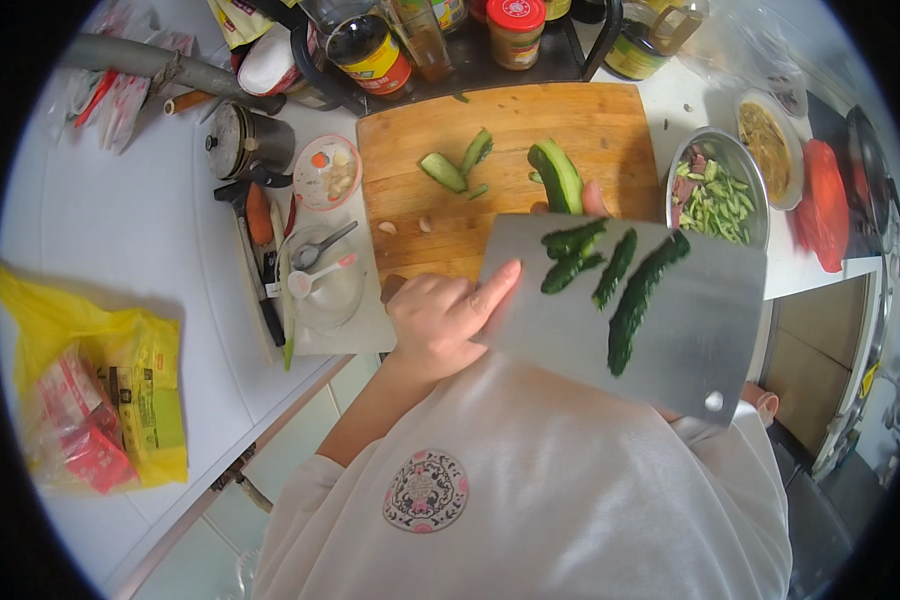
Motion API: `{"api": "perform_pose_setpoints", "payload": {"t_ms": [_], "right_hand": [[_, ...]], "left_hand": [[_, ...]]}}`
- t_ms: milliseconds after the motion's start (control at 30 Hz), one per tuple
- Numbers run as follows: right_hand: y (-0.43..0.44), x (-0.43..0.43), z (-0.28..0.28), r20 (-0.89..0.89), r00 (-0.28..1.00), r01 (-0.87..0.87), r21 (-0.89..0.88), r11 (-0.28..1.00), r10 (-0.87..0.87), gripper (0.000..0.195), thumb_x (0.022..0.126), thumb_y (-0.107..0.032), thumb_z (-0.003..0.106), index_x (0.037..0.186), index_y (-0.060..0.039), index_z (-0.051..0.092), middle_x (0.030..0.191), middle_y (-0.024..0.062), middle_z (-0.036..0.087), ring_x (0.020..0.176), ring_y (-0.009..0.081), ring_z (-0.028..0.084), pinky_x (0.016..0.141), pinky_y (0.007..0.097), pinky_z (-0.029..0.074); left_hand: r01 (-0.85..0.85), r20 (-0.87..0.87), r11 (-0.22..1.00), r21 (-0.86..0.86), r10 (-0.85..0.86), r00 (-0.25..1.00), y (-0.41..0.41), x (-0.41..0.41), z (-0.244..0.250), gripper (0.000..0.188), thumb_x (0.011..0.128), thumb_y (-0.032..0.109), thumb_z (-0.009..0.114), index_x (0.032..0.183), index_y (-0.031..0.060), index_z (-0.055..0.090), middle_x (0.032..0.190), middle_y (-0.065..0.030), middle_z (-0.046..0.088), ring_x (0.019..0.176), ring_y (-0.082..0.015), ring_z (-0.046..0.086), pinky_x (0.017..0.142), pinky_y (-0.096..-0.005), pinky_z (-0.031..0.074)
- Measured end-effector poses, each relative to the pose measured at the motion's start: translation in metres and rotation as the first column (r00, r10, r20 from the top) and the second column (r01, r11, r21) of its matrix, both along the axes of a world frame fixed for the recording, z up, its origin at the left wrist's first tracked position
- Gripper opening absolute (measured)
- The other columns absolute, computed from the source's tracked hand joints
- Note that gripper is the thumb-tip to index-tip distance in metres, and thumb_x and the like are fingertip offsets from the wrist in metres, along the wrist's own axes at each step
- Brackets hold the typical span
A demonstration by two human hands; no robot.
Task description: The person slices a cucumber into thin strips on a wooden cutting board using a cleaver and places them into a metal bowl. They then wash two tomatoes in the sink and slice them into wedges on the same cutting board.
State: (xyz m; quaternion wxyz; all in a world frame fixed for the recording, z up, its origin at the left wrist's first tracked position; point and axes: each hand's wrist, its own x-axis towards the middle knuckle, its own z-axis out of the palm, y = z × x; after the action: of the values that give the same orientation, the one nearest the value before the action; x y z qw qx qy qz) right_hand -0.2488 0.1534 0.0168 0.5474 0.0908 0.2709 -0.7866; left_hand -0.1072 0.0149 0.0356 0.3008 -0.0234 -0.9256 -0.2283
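Observation:
My left hand [442,319] grips the handle of a wide metal cleaver [682,322], its index finger along the blade. Strips of dark green cucumber peel [641,300] lie on the flat blade. Behind the blade, a partly peeled cucumber [559,176] rests over the wooden cutting board [412,127]; fingers of my right hand [594,199] are around its near end, the rest of that hand hidden by the cleaver. Cut cucumber pieces [444,172] and garlic cloves [424,224] lie on the board. A metal bowl [761,195] at the right holds chopped cucumber and reddish meat.
Left of the board stand a small plate [305,196] with garlic, a glass bowl [322,304] with spoons, a carrot [258,214] and a lidded metal pot [251,142]. Jars [516,37] stand behind. A yellow bag [150,360] lies left; a red bag [823,202] sits right.

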Motion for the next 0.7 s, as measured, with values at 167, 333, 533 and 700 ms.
{"api": "perform_pose_setpoints", "payload": {"t_ms": [167,333,533,700], "right_hand": [[-0.008,0.009,0.005,-0.126,0.981,0.141,-0.048,0.989,-0.146,0.051,0.091,-0.053,0.043,0.130,-0.0203,0.041,0.093,0.0022,0.056,0.082,0.0132,0.054,0.069,0.0284,0.047],[-0.011,0.008,-0.008,-0.316,0.935,0.173,0.018,0.985,-0.158,0.072,0.086,-0.056,0.052,0.143,-0.0222,0.024,0.101,0.0054,0.054,0.073,0.0196,0.057,0.059,0.0309,0.049],[-0.018,0.016,0.000,-0.371,0.902,0.291,0.151,0.945,-0.218,0.076,0.086,-0.055,0.052,0.144,-0.0155,0.021,0.117,0.0059,0.051,0.076,0.0210,0.059,0.060,0.0317,0.050],[-0.007,0.027,0.007,-0.259,0.952,0.209,0.153,0.966,-0.165,0.072,0.087,-0.054,0.051,0.141,-0.0151,0.024,0.115,0.0055,0.051,0.079,0.0200,0.058,0.064,0.0315,0.049]], "left_hand": [[0.109,-0.037,0.993,-0.047,-0.111,0.993,0.009,0.004,0.010,0.049,0.061,0.022,0.073,0.110,0.0184,0.067,0.053,0.0018,0.032,0.043,-0.0149,0.034,0.042,-0.0286,0.029],[0.019,-0.060,0.999,-0.029,-0.020,0.998,0.002,-0.001,0.002,0.052,0.060,0.015,0.074,0.111,0.0192,0.066,0.053,0.0018,0.028,0.042,-0.0148,0.031,0.041,-0.0276,0.026],[-0.020,-0.053,1.000,-0.006,0.020,0.998,0.001,0.001,-0.004,0.051,0.061,0.013,0.074,0.111,0.0189,0.066,0.052,0.0007,0.030,0.042,-0.0163,0.034,0.041,-0.0297,0.028],[-0.111,-0.017,0.994,0.024,0.111,0.994,-0.013,0.001,-0.019,0.052,0.061,0.011,0.073,0.112,0.0190,0.066,0.052,-0.0002,0.034,0.043,-0.0177,0.037,0.042,-0.0311,0.030]]}}
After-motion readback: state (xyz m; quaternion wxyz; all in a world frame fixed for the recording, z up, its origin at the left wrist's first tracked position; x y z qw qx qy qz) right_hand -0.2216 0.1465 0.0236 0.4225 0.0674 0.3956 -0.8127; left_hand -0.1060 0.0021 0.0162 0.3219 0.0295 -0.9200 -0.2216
